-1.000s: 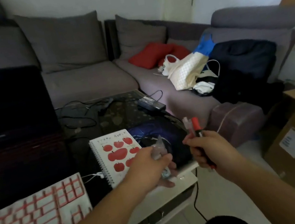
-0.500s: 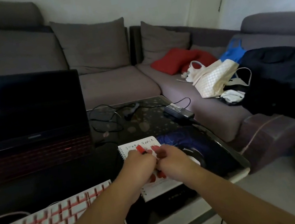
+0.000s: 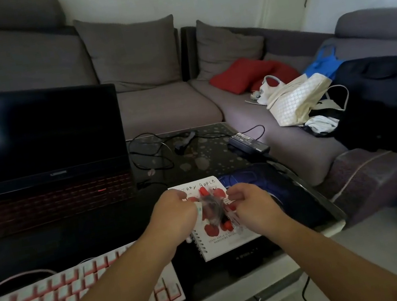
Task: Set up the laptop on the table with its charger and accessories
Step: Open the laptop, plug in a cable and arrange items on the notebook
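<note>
A: Count the hands and say what each grasps.

B: I see two. My left hand [image 3: 174, 213] and right hand [image 3: 249, 201] meet over the notebook [image 3: 224, 240], fingers pinched from either side on one small clear bag [image 3: 212, 208]. The bag holds dark and red items; it is too blurred for me to count or name them. A red-tipped piece [image 3: 226, 224] shows at its lower edge.

A: Where does the laptop stand?

B: One laptop [image 3: 40, 155], open, on the left part of the table [image 3: 336, 225]. Its screen is dark and its keys glow red. In front of it, at the near left edge, lies one pink and white keyboard [image 3: 59, 299], with one pale cable curving off its far side.

A: And the charger?

B: One black charger brick [image 3: 248, 142] lies at the far right of the table, near the edge by the sofa [image 3: 159, 109]. Black cords [image 3: 148, 153] loop between it and the laptop; I cannot count separate strands.

A: Other items on the table?

B: One spiral notebook with red apples printed on its cover, directly under my hands. One dark blue mat [image 3: 252, 180] lies just right of it, and the notebook overlaps its edge.

A: On the sofa?

B: Two grey cushions, one red pillow [image 3: 245, 74], one white bag [image 3: 296, 99], one blue bag [image 3: 322, 66] and a dark heap [image 3: 387, 92] of cloth.
</note>
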A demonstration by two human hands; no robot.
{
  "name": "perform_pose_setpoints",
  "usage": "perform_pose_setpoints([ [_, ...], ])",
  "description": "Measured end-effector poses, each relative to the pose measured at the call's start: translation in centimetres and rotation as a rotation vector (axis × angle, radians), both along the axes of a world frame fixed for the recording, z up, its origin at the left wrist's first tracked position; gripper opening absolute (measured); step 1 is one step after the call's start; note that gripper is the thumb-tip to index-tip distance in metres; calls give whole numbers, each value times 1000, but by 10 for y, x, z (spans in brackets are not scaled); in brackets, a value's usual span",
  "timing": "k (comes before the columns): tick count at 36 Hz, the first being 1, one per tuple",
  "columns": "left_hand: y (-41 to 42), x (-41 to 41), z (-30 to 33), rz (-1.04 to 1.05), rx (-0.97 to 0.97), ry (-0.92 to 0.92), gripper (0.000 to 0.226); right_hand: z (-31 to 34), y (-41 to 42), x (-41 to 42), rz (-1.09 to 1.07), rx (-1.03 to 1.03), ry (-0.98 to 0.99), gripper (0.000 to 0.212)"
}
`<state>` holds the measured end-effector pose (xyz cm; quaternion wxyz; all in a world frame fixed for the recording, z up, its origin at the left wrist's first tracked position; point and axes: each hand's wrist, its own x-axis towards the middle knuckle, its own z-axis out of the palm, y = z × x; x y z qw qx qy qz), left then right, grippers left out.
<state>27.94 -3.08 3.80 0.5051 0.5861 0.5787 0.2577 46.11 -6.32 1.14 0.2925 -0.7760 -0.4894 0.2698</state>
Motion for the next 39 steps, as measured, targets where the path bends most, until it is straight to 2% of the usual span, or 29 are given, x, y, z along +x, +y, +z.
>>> perform_pose_setpoints([
  [5,5,-14,-8,65,30,83,44,6,-3,-4,-14,-11,-119,37],
  [8,8,-14,-8,15,9,105,22,7,0,-11,22,-73,-188,35],
  [12,14,-2,-10,-31,-99,94,18,6,2,-25,79,-170,-224,38],
  [14,21,7,-16,-39,-130,74,27,4,5,-28,72,-179,-219,43],
  [19,34,20,-29,37,-173,31,30,6,13,-25,24,-171,-125,42],
  [22,34,23,-32,103,-212,-54,25,7,19,-22,-30,-151,-53,30],
  [26,36,29,-35,171,-252,-180,42,4,26,-18,-78,-124,46,21],
  [29,37,29,-31,142,-253,-228,29,7,27,-15,-102,-119,90,21],
  [31,40,27,-30,154,-257,-269,31,11,26,-13,-119,-96,111,22],
  [36,45,18,-34,144,-303,-384,20,18,21,-4,-152,0,175,10],
  [39,40,15,-38,146,-346,-420,20,16,18,-2,-119,33,189,18],
])
